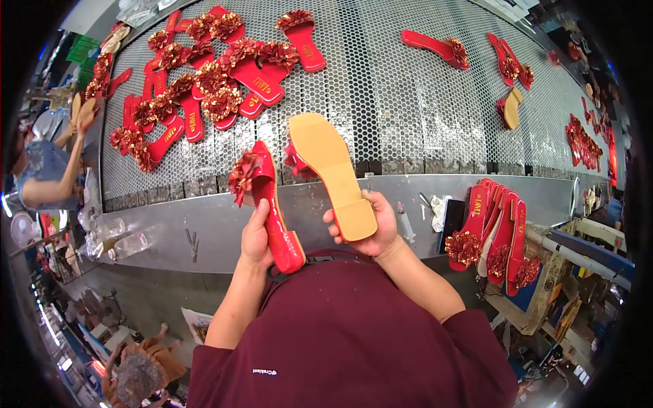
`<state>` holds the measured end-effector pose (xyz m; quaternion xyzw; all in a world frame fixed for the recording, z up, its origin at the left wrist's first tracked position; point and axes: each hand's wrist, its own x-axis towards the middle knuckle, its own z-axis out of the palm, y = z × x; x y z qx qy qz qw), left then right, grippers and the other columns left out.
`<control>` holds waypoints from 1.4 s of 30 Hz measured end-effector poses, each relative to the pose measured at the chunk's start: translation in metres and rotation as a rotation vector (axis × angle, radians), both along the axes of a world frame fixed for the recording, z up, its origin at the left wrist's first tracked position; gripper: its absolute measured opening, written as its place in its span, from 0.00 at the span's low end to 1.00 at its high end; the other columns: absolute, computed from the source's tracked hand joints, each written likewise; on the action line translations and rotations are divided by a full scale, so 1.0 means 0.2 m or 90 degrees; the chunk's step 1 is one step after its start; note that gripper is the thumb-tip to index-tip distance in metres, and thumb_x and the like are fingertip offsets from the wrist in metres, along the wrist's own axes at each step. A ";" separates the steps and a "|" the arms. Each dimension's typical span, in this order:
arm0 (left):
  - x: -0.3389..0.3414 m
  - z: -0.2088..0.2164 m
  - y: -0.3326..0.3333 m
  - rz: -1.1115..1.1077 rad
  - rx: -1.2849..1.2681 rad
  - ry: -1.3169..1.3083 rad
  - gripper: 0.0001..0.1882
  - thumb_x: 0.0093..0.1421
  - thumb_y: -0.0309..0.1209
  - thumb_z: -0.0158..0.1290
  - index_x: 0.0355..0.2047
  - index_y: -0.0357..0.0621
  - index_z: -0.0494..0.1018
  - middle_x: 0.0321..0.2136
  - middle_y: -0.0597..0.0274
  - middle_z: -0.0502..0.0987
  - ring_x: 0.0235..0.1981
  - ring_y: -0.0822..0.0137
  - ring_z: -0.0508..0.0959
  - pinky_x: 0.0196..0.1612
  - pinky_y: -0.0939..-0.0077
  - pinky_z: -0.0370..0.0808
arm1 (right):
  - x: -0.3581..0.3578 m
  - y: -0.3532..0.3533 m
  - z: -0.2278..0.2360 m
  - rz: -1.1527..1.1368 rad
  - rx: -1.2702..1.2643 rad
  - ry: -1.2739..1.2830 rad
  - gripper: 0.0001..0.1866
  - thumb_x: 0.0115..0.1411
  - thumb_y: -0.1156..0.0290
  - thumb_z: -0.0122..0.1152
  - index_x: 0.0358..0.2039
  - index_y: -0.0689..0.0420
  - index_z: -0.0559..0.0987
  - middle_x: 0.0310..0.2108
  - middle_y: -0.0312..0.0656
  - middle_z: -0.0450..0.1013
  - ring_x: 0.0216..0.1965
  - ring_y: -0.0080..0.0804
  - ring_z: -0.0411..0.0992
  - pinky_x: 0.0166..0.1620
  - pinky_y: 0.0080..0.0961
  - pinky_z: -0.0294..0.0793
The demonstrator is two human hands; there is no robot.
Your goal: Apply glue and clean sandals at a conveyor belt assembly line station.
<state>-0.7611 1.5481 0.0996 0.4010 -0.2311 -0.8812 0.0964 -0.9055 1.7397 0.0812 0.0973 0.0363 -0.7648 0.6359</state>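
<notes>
At the far left, a co-worker's hands (84, 117) hold a pair of tan-soled pieces. Next, clear plastic bottles (132, 243) lie on the metal ledge (173, 228), below a cluster of flower-trimmed red sandals (262, 85) on the perforated mesh (333, 47). The person's left hand (256, 236) grips one flowered sandal (277, 228) by its side toward the heel, thumb along the near edge; the shoe slants rightward and downward across the fingers, flower above the hand, heel close to the maroon shirt (354, 319). Just right of it, a second sandal (330, 160) shows its tan underside, toe pointing up and away. The right hand (374, 224) clasps its heel, thumb on the right edge and fingers curling round the left. Beside that hand lies a syringe (406, 223); farther right, a dark flat object (454, 216) and a row of red sandals (500, 221) stand together.
</notes>
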 end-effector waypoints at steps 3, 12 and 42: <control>-0.09 0.05 0.02 0.001 -0.154 -0.086 0.12 0.65 0.30 0.48 0.48 0.43 0.65 0.33 0.65 0.74 0.32 0.70 0.76 0.35 0.72 0.77 | -0.03 -0.01 -0.04 -0.015 0.197 0.234 0.28 0.65 0.55 0.37 0.59 0.60 0.64 0.44 0.54 0.72 0.35 0.42 0.76 0.37 0.37 0.78; -0.62 0.24 -0.56 -0.005 -0.571 -0.052 0.16 0.61 0.30 0.54 0.47 0.43 0.66 0.34 0.63 0.74 0.32 0.74 0.75 0.32 0.80 0.72 | -0.46 -0.43 0.33 -0.215 0.465 0.973 0.39 0.55 0.56 0.62 0.61 0.64 0.59 0.39 0.50 0.74 0.39 0.38 0.74 0.46 0.30 0.71; -0.28 -0.57 0.09 -0.570 -1.178 -0.526 0.34 0.55 0.42 0.54 0.58 0.39 0.60 0.64 0.45 0.53 0.67 0.45 0.46 0.65 0.42 0.38 | -2.14 1.10 -0.46 0.246 1.592 1.041 0.33 0.56 0.60 0.58 0.61 0.51 0.59 0.63 0.48 0.53 0.62 0.50 0.54 0.61 0.43 0.58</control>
